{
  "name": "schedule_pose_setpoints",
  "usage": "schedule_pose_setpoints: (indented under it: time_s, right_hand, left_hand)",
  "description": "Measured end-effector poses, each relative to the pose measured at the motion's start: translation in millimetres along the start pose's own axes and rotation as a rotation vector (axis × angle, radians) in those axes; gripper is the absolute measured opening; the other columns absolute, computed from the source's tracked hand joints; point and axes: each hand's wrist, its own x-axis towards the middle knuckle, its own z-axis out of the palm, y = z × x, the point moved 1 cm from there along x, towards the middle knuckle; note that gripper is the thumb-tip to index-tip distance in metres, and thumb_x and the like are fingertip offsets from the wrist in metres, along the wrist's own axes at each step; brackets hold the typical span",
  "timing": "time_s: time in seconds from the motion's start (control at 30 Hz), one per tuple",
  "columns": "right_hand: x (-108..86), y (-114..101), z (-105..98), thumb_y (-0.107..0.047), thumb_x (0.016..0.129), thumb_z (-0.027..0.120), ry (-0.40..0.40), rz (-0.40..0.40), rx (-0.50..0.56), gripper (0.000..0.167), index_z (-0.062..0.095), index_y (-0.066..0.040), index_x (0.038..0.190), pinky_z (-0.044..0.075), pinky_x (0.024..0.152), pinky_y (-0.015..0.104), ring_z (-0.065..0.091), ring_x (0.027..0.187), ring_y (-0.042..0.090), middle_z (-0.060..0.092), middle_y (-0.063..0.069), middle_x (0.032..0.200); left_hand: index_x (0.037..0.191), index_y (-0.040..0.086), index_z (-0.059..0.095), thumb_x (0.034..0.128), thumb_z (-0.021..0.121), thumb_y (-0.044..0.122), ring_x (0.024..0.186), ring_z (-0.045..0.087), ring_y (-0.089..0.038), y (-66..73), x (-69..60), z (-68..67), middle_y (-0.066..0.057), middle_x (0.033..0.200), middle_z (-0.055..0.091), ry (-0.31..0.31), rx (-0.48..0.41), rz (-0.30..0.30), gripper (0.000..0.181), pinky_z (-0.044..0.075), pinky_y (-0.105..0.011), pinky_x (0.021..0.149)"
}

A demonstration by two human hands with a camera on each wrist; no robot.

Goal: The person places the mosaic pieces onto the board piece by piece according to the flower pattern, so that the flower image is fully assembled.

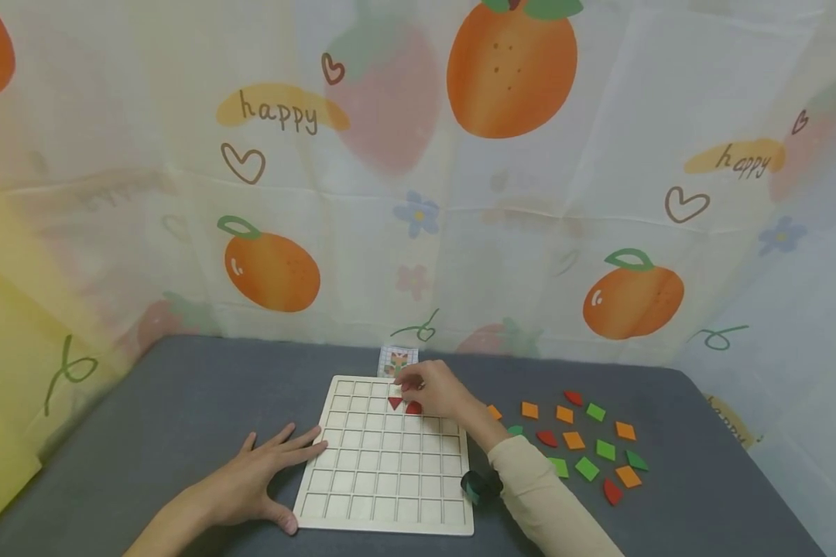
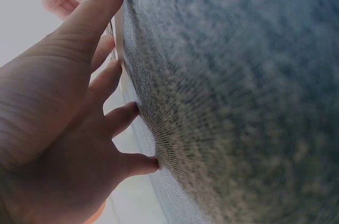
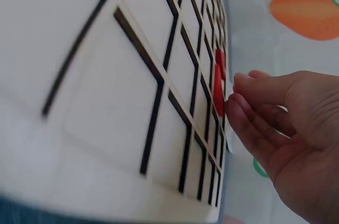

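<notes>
A white grid board [image 1: 383, 483] lies on the dark table. My left hand [image 1: 254, 480] is spread at its left side, fingertips on the left edge and thumb by the near corner. The left wrist view shows the same left hand [image 2: 69, 102] with fingers apart. At the board's far edge, my right hand [image 1: 439, 391] has its fingers curled together, and a bit of red shows between them. Just below sit a red triangle [image 1: 395, 403] and a red rounded piece [image 1: 414, 408] in grid cells. In the right wrist view, the right fingertips [image 3: 233, 108] are beside a red piece [image 3: 217, 91].
Loose orange squares [image 1: 573, 440], green squares [image 1: 587, 469], red rounded pieces [image 1: 612, 492] and green pieces [image 1: 637, 461] are scattered right of the board. A small pattern card [image 1: 388, 357] lies behind the board. A printed curtain [image 1: 501, 294] hangs beyond the table [image 1: 202, 402].
</notes>
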Motion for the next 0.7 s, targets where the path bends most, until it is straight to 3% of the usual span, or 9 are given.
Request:
schedule_pose_setpoints:
  time_s: [0.33,0.5,0.7]
  right_hand:
    - [-17.0,4,-27,0.000,0.090,0.067,0.034,-0.007,0.011,0.023,0.069,0.001,0.113,0.054,0.079,0.031,0.066,0.091,0.022,0.071,0.011,0.100]
    - [-24.9,13,-40,0.000,0.089,0.067,0.039,0.009,0.009,0.024,0.069,0.002,0.113,0.053,0.083,0.034,0.065,0.095,0.024,0.070,0.013,0.104]
    - [-35.0,28,-58,0.004,0.087,0.068,0.080,-0.027,-0.031,0.025,0.070,0.003,0.112,0.054,0.082,0.034,0.066,0.093,0.026,0.070,0.013,0.101]
  left_hand:
    - [0.149,0.020,0.044,0.0561,0.078,0.057,0.143,0.016,-0.052,-1.7,0.4,1.7,-0.012,0.157,0.033,0.016,0.001,0.013,0.105,0.001,-0.083,0.093]
    - [0.150,0.020,0.043,0.0577,0.078,0.055,0.142,0.016,-0.054,-1.0,-0.4,2.0,-0.014,0.157,0.032,0.008,-0.008,0.014,0.104,0.001,-0.083,0.091]
    - [0.149,0.021,0.043,0.0575,0.078,0.056,0.142,0.017,-0.053,-1.7,0.7,-0.1,-0.013,0.157,0.032,0.006,0.001,0.001,0.104,0.001,-0.083,0.092]
